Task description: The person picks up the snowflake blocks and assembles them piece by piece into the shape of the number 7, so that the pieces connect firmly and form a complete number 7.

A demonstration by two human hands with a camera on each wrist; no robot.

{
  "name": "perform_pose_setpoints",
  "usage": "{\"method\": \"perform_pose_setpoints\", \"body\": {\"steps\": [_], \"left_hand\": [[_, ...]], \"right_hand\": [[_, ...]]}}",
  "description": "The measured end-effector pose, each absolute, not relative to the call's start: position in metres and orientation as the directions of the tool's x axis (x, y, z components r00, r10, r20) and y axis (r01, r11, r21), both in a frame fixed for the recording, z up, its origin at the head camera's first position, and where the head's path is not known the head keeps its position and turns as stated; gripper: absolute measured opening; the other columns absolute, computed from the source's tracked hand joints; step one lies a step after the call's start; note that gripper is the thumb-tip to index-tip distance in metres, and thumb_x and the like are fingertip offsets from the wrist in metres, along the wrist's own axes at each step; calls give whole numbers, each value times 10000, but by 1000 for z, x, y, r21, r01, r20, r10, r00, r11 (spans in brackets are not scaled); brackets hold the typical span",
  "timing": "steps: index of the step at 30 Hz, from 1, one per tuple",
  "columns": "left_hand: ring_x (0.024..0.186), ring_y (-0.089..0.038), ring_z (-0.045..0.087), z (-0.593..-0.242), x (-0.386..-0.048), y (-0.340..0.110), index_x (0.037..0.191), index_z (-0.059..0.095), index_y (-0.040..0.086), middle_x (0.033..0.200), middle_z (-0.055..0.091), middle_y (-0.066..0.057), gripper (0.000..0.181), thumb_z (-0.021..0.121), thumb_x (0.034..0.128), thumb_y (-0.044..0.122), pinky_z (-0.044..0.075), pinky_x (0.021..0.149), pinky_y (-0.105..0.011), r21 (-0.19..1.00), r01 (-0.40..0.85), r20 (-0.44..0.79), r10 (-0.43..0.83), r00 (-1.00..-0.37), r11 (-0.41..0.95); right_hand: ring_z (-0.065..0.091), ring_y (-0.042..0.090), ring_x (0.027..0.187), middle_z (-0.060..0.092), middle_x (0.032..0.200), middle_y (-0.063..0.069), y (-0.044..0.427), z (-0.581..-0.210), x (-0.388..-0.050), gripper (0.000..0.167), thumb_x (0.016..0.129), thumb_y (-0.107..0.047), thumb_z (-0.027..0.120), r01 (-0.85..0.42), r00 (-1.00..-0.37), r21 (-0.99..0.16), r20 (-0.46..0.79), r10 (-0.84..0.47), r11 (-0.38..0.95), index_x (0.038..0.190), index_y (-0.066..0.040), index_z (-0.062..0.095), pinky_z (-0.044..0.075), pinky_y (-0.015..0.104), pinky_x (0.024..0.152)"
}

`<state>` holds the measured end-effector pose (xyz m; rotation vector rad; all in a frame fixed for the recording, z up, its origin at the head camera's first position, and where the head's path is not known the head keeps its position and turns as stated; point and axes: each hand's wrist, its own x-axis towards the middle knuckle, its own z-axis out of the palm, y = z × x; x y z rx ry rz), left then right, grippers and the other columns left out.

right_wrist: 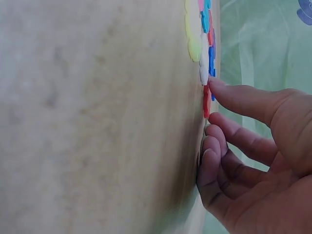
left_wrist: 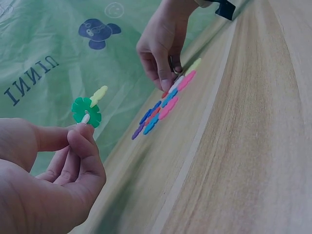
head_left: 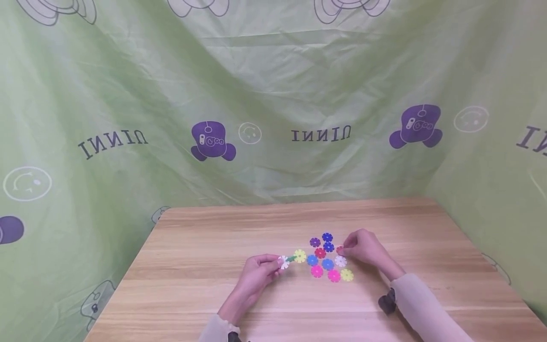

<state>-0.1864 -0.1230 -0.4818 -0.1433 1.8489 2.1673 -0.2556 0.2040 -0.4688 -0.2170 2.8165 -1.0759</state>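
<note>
My left hand (head_left: 256,277) pinches a white flower-shaped plastic disc (head_left: 284,262) between thumb and forefinger, held above the table. Slotted to it is a green disc (left_wrist: 79,108), which carries a yellow disc (left_wrist: 99,95) at its far end; together they form a short chain. My right hand (head_left: 366,248) is down at the tabletop, thumb and forefinger on opposite edges of a red disc (right_wrist: 206,101). In the head view the fingers partly cover that red disc. Beside it lie a white disc (head_left: 340,261) and a dark blue disc (head_left: 328,247).
More discs lie flat in a loose cluster between the hands: purple (head_left: 315,242), red (head_left: 320,253), light blue (head_left: 327,264), pink (head_left: 334,276) and yellow (head_left: 347,275). The wooden table (head_left: 192,266) is bordered by a printed green cloth (head_left: 265,95) behind and at the sides.
</note>
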Motion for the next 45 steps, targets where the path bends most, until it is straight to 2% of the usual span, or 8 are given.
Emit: {"method": "perform_pose_setpoints", "body": {"steps": [6,17,25,31,39,45], "left_hand": [[877,-109,679,-482,-187,-124,1208,677,-62,1027,741,-62,298,719,972,114,607,840,-222,950,-283,-263,155,-952,-130],[896,-125,691,-488,-185,-126,1224,669,-68,1091,744,-106,316,723,966,106,611,849,-225,950,-287,-267,156,-951,-125],[889,-121,682,-485,-183,-125,1222,669,-61,1070,741,-91,309,716,968,110,600,821,-209,949,-289,-270,151,-951,-127],[877,-108,677,-483,-186,-126,1225,670,-59,1048,739,-80,318,721,969,124,602,826,-210,950,-285,-265,149,-953,-126],[882,-112,677,-485,-188,-127,1220,668,-62,1041,737,-76,318,721,968,124,607,836,-223,949,-288,-269,148,-952,-129],[888,-113,678,-485,-187,-127,1230,666,-66,1048,735,-77,325,719,972,125,608,841,-222,946,-296,-277,149,-949,-130]], "right_hand": [[667,197,804,757,896,87,202,-469,-257,297,803,-232,899,-59,-984,-667,-88,-157,743,949,-16,757,617,398,780],[660,212,825,736,907,101,199,-471,-256,290,817,-185,885,-24,-984,-703,-107,-140,711,964,4,722,619,407,795],[682,191,841,745,922,79,199,-471,-254,198,857,-124,840,-100,-988,-728,-10,-155,678,984,-46,709,628,388,804],[746,238,964,783,1034,100,184,-458,-241,160,906,-44,771,-158,-982,-795,62,-180,585,1062,-55,737,644,440,909],[796,270,974,805,1089,116,161,-451,-227,196,927,-54,779,-153,-972,-887,54,-231,435,1123,-72,779,663,336,867],[804,298,961,825,1047,109,149,-450,-219,168,906,-102,813,-137,-958,-925,33,-284,356,1073,-90,803,664,357,872]]}}
